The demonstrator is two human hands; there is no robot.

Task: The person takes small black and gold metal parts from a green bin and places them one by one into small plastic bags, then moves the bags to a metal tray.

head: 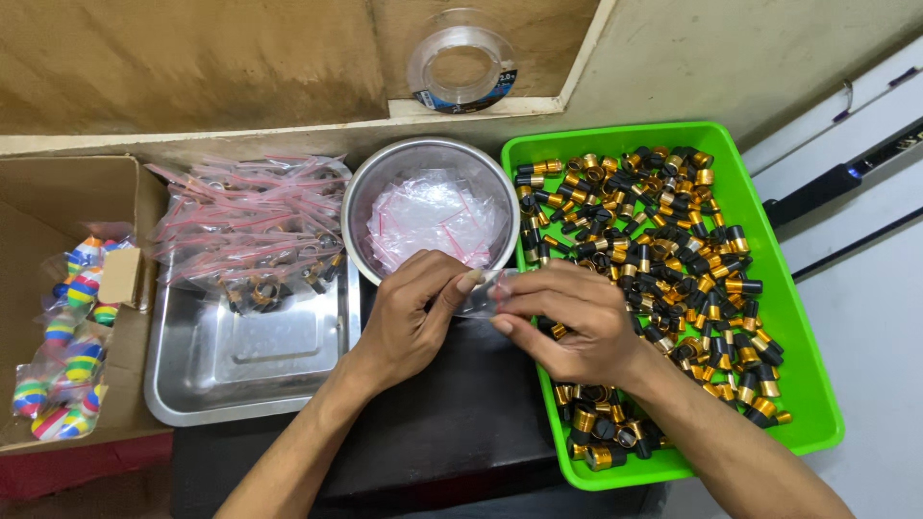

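My left hand [415, 312] and my right hand [575, 322] meet in the middle and together pinch a small clear plastic bag [486, 291] between their fingertips. Just behind them stands a round steel bowl [358, 198] filled with empty clear zip bags [433, 219]. Under and to the right of my right hand is a green tray [804, 336] heaped with several small black and gold metal rings [654, 231]. I cannot tell whether anything is inside the held bag.
A square steel tray [240, 370] at left holds a pile of filled red-zip bags [252, 223]. Far left, a cardboard box [38, 192] contains striped colourful floats [67, 336]. A spool of clear line [462, 63] rests on a wooden ledge behind. A black rod [827, 187] lies at right.
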